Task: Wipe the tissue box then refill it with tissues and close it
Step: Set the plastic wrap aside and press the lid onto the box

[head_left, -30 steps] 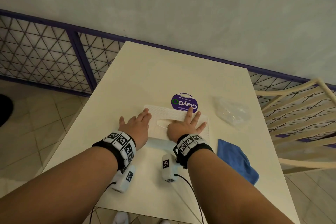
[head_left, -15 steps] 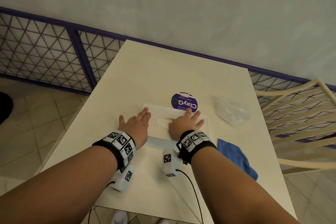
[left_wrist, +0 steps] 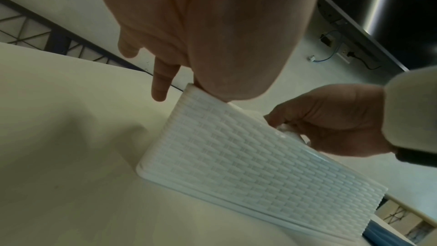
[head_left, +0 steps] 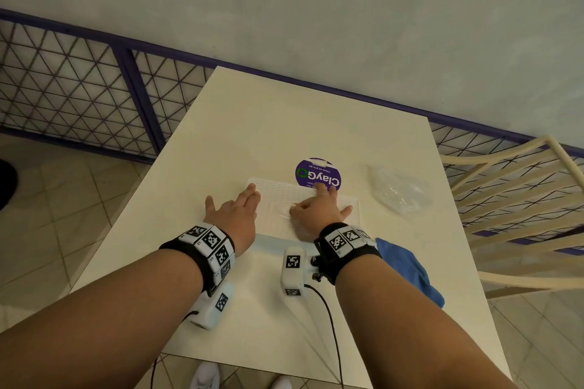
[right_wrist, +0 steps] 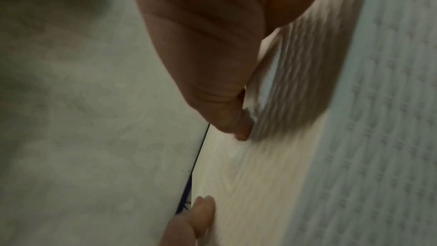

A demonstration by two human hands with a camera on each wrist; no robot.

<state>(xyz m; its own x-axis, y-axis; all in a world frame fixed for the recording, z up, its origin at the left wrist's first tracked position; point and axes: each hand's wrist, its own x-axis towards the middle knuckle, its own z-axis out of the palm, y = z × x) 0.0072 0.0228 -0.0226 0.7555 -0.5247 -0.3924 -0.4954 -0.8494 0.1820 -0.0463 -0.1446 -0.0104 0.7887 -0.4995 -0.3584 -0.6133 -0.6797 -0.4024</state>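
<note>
Head looks down; wrist views close, sharing the tissue box (head_left: 284, 196).
</note>
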